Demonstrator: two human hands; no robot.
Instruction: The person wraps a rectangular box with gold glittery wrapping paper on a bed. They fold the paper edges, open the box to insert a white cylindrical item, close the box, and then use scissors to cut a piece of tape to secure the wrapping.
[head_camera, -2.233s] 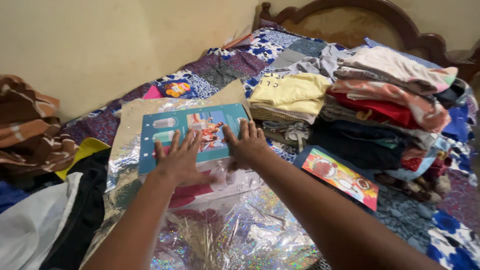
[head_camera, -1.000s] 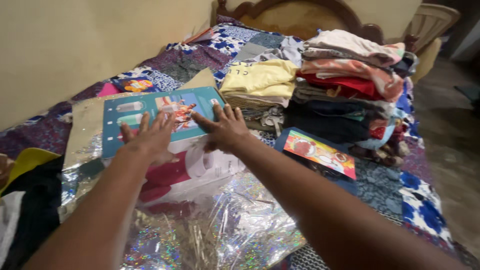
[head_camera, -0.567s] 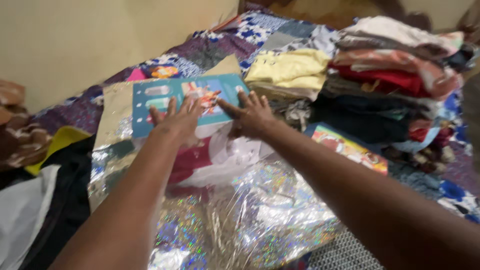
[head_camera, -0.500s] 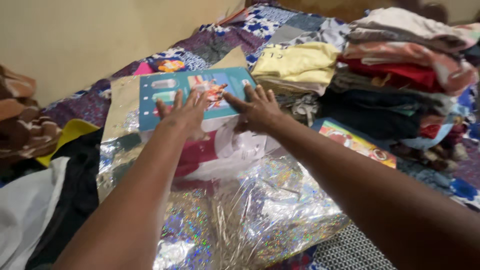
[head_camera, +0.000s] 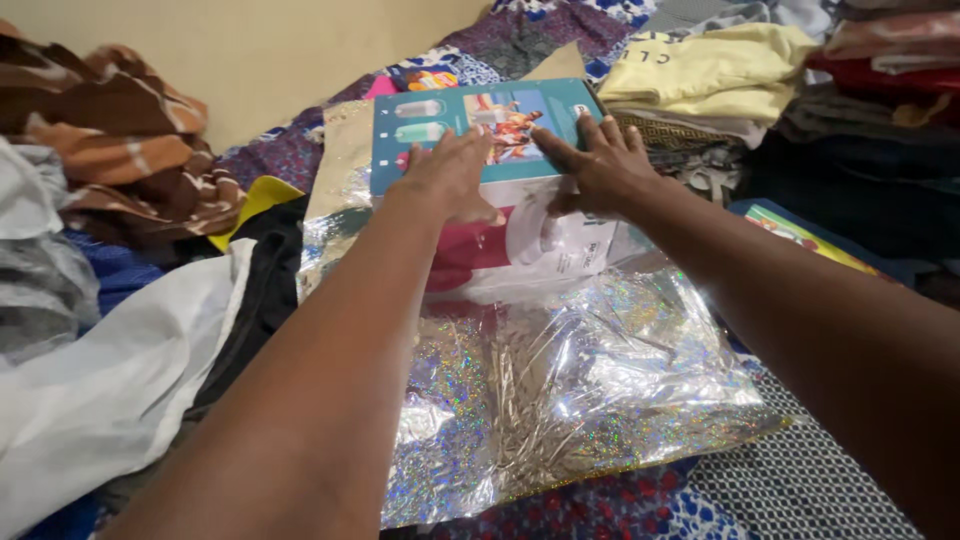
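A cardboard box with a teal top and white-and-red side lies on a sheet of shiny holographic wrapping foil spread over the bed. My left hand rests flat on the box's top near its middle. My right hand presses flat on the box's top right part, fingers spread. Neither hand grips anything. The foil lies crinkled in front of the box, and more of it shows behind the box.
Folded clothes are stacked at the right. A colourful card lies beside them. A brown striped blanket and white cloth lie at the left. A patchwork bedcover shows below. A small blue packet lies behind the box.
The view has tilted down and to the left, showing more foil. Both hands stay flat on the box's top.
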